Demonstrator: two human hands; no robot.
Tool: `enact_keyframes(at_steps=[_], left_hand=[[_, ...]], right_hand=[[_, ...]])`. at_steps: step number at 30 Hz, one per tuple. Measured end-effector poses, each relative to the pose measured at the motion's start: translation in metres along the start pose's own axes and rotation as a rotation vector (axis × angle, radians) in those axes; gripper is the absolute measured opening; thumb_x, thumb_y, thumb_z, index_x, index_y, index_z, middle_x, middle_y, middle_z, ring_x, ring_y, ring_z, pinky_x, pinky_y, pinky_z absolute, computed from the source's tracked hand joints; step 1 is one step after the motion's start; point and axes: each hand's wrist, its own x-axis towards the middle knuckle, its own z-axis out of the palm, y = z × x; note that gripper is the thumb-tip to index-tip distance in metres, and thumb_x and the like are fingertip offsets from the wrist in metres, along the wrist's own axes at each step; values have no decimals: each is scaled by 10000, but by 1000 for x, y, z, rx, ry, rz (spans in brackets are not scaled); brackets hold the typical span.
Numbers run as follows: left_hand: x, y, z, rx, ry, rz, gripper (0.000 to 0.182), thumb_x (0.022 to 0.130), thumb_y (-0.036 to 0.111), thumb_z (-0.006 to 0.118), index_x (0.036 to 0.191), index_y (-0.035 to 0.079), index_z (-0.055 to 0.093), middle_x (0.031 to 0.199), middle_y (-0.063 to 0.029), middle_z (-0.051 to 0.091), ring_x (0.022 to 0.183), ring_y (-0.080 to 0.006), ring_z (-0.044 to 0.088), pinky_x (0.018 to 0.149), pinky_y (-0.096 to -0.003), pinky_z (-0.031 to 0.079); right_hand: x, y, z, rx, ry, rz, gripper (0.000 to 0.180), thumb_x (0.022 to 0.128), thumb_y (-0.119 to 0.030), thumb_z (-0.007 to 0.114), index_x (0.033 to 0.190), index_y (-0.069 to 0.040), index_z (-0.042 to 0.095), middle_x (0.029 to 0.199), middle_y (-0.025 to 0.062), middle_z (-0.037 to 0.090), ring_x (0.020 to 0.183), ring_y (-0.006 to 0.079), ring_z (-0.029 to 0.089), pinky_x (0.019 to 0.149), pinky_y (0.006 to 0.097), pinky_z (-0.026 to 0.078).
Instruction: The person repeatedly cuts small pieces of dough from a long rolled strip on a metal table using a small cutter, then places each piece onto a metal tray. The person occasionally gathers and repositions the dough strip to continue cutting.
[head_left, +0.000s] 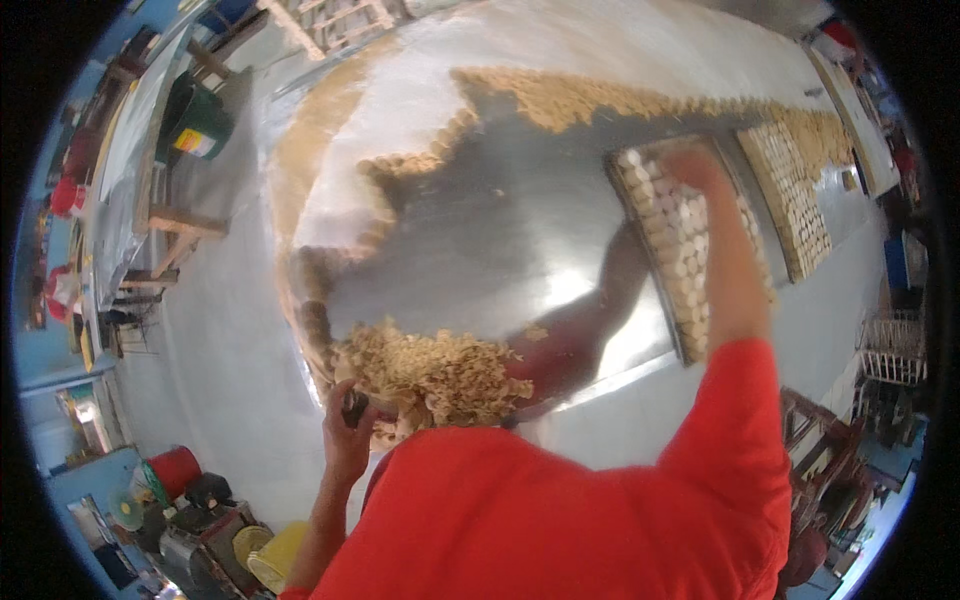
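My left hand (351, 420) grips a dark cylindrical object (355, 409) at the near left edge of a metal-topped table (480, 225). Right beside it lies a heap of crumbly tan dough scraps (442, 371). My right arm reaches out over a tray of round pale dough pieces (664, 225) set in close rows. Over the tray's far part is my right hand (691, 166), blurred; its fingers and anything in them cannot be made out. Sheets of tan dough with scalloped edges (570, 97) lie along the table's far side.
A second tray of round pieces (787, 195) stands to the right. A dark green bin (202, 120) is beyond the left side, by another metal-topped table (139, 150). A yellow container (281, 555) stands at the lower left, and wooden chairs (817, 442) at the lower right.
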Motion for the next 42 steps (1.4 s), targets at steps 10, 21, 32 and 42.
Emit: enact_keyframes(at_steps=[10,21,32,42], left_hand=[[118,-57,-171,415,-35,143,474,975,277,788,1293,64,508,967,-194,715,880,-379,726,786,-482,559],[236,3,-161,839,-274,533,344,907,233,744,1069,45,505,822,-221,692,803,-446,713,688,-550,528],[269,-36,-131,768,-399,373,331,892,158,760,1093,36,527,892,-225,679,887,-430,704,782,-542,538],[242,-5,-182,631,-273,347,333,924,174,785,1174,32,617,861,-130,671,782,-272,656,742,-433,532]], right_hand=[[-46,-198,-101,505,905,585,403,1025,-195,635,1396,-44,667,1432,225,654,1315,381,635,1110,462,510],[-36,-669,-192,1068,628,-324,453,916,-293,762,1315,-91,692,1271,166,663,1216,357,603,1065,516,430],[-5,-701,-202,997,683,-301,322,836,-201,753,1139,-96,722,1085,101,635,1090,301,614,925,456,467],[3,-702,-187,1330,880,-221,286,859,-56,704,1145,-64,711,1045,136,685,955,370,680,861,464,541]])
